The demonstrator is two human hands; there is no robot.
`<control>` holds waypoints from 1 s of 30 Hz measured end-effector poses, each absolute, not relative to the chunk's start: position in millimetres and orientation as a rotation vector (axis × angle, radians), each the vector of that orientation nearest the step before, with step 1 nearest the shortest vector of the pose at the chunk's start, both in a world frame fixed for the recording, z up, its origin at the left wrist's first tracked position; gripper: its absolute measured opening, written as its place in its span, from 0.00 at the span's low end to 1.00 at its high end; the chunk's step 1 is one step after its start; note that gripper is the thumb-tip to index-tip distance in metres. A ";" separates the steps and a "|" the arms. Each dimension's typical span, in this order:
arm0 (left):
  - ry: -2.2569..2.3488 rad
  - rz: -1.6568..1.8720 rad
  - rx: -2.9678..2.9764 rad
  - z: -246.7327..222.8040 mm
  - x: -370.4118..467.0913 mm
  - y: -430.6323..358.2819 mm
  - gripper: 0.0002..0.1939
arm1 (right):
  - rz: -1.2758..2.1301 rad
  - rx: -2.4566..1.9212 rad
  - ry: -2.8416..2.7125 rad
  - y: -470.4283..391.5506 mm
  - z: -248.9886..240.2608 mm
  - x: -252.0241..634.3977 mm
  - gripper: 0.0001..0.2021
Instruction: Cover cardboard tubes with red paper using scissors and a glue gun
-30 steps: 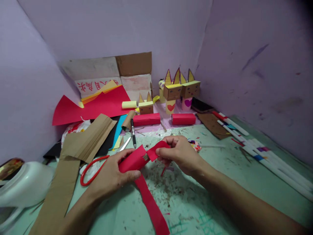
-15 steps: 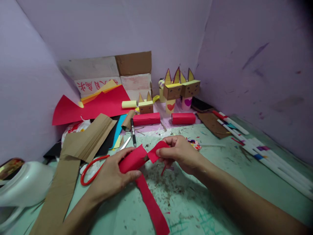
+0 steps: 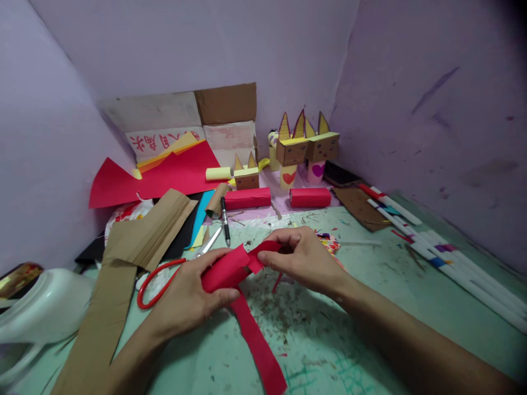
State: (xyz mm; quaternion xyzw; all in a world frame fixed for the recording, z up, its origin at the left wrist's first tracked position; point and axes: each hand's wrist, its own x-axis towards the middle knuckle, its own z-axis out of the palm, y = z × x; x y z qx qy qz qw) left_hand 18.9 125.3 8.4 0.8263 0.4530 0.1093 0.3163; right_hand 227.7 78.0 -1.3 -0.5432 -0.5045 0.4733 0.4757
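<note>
My left hand (image 3: 195, 291) is closed round a red paper-covered tube (image 3: 225, 269), thumb along its near side. At the tube's right end, my right hand (image 3: 302, 258) pinches a small piece of red paper (image 3: 257, 258), whose edge meets or overlaps the tube's end; I cannot tell whether it is attached. A long red paper strip (image 3: 259, 343) runs from beneath the tube toward the table's near edge. Scissors with red handles (image 3: 142, 291) lie just left of my left hand, their blades pointing away. Beyond them rests a black and silver pen (image 3: 225, 222).
Two red tubes (image 3: 249, 198) (image 3: 310, 198) lie farther back, before cardboard figures with pointed ears (image 3: 292, 151). Brown cardboard (image 3: 101, 312) and a white jug-like container (image 3: 45, 307) occupy the left. White marker pens (image 3: 448, 263) line the right. Small scraps litter the green tabletop (image 3: 325, 340).
My right hand has turned slightly and brought the small red paper a little closer to the tube's end; the paper now bends more. My left hand still grips the tube.
</note>
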 end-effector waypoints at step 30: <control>0.832 0.129 1.477 8.0 10.2 128.3 0.30 | 1.612 -1.247 -1.180 73.6 -4.2 221.2 0.19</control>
